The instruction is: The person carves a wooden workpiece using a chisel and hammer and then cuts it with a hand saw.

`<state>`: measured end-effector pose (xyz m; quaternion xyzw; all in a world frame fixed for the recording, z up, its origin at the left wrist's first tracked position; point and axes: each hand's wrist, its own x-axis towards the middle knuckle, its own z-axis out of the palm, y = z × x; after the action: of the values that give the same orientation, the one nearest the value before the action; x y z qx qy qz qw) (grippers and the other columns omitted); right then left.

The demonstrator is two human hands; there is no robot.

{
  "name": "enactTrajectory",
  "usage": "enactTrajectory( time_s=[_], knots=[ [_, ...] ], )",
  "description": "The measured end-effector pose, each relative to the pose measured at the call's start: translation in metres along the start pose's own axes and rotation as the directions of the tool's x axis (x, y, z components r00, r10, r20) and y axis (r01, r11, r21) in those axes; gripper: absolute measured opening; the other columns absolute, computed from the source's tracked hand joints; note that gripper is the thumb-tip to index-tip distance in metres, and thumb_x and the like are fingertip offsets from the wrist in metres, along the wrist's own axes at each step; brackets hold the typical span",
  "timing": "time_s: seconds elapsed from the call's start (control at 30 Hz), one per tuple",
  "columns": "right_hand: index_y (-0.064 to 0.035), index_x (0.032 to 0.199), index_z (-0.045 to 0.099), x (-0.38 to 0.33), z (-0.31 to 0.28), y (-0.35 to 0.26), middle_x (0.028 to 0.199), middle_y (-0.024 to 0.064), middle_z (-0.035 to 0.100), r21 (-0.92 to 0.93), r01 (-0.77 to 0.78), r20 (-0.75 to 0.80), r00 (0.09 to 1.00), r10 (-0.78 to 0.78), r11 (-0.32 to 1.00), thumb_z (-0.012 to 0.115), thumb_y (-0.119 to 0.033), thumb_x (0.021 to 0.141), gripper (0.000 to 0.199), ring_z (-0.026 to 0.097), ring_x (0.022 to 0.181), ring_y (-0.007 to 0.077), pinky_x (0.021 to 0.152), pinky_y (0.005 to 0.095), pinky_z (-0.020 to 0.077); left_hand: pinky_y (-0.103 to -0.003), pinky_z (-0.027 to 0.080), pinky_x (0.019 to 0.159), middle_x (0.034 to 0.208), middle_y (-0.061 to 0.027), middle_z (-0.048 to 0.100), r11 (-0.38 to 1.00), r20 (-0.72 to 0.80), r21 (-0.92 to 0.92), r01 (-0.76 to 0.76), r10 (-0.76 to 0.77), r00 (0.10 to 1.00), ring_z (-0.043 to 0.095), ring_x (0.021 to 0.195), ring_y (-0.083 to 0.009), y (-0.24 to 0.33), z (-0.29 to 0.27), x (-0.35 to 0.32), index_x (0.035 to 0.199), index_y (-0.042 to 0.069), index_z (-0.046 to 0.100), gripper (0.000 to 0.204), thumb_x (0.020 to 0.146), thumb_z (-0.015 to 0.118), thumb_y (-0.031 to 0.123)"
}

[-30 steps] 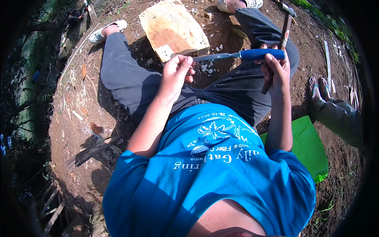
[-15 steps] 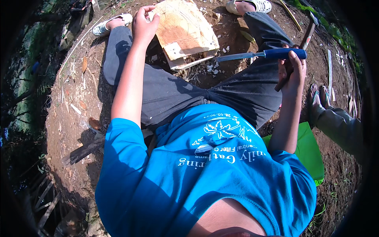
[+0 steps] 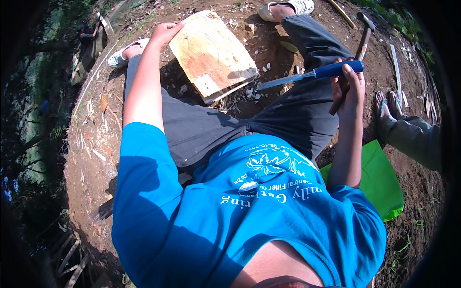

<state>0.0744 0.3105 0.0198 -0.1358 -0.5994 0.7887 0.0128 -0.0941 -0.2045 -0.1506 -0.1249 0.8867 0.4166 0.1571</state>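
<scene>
Between my legs lies a pale wooden block [image 3: 213, 53], its broad face up and a gap along its near edge. My left hand [image 3: 165, 33] is closed on the block's far left corner, thumb and fingers together at the edge. Raised above my right thigh, my right hand [image 3: 349, 86] holds two tools at once. One is a chisel [image 3: 338, 69] with a blue handle, its blade pointing left toward the block's near right corner, apparently apart from it. The other is a hammer [image 3: 366, 37], its handle running through the same grip and its head pointing away.
Wood chips [image 3: 254, 93] litter the soil around the block. A green sheet or bag [image 3: 377, 180] lies at my right side. Another person's sandalled feet [image 3: 384, 113] stand at the right. Wooden strips [image 3: 396, 69] lie beyond them, and a dark log piece [image 3: 104, 210] is at my left.
My left hand's fingers, spread over the block's left side before, have come together on its far left corner. The whole view has shifted slightly. My right hand keeps both tools.
</scene>
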Motion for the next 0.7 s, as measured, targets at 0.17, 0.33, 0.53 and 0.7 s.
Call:
enactTrajectory(
  time_s=[0.17, 0.33, 0.53, 0.7],
  knots=[
    [0.0026, 0.114, 0.056, 0.004, 0.009, 0.006, 0.088, 0.0119, 0.066, 0.075, 0.026, 0.003, 1.0, -0.026, 0.997, 0.076, -0.021, 0.092, 0.038, 0.063, 0.064, 0.0121, 0.042, 0.019, 0.0411, -0.022, 0.043, 0.064, 0.079, 0.0066, 0.065, 0.925, 0.201, -0.346, -0.156, 0.236, 0.951, 0.055, 0.07, -0.0023, 0.012, -0.004, -0.027, 0.09, 0.011, 0.069, 0.036, 0.097, 0.072, 0.046],
    [0.0015, 0.114, 0.058, 0.001, -0.005, 0.007, 0.092, 0.0099, 0.066, 0.087, 0.0, 0.063, 0.998, -0.005, 0.996, 0.077, -0.021, 0.092, 0.037, 0.065, 0.068, 0.0125, 0.045, 0.018, 0.0432, -0.021, 0.037, 0.059, 0.074, 0.008, 0.056, 0.909, 0.201, -0.341, -0.241, 0.321, 0.925, 0.047, 0.067, -0.0015, 0.051, -0.003, -0.071, 0.082, 0.012, 0.058, 0.037, 0.101, 0.069, 0.042],
    [-0.0027, 0.115, 0.059, -0.007, -0.011, 0.004, 0.086, 0.0066, 0.065, 0.126, 0.026, -0.01, 1.0, -0.025, 0.992, 0.08, -0.025, 0.09, 0.039, 0.064, 0.066, 0.0103, 0.046, 0.0161, 0.0447, -0.027, 0.04, 0.057, 0.066, 0.0021, 0.054, 0.906, -0.028, 0.042, -0.421, 0.422, 0.906, 0.048, 0.063, -0.0073, 0.106, -0.003, -0.142, 0.076, 0.008, 0.053, 0.048, 0.096, 0.074, 0.047],
    [-0.0017, 0.115, 0.057, -0.01, -0.019, 0.001, 0.082, 0.0071, 0.062, 0.066, 0.018, -0.02, 1.0, -0.016, 0.998, 0.078, -0.026, 0.092, 0.04, 0.054, 0.055, 0.0062, 0.043, 0.0176, 0.0391, -0.045, 0.049, 0.065, 0.07, -0.0142, 0.063, 0.758, -0.184, 0.566, -0.324, 0.499, 0.847, 0.064, 0.073, -0.0342, 0.164, 0.044, -0.207, 0.076, 0.004, 0.054, 0.049, 0.088, 0.078, 0.046]
  ],
)
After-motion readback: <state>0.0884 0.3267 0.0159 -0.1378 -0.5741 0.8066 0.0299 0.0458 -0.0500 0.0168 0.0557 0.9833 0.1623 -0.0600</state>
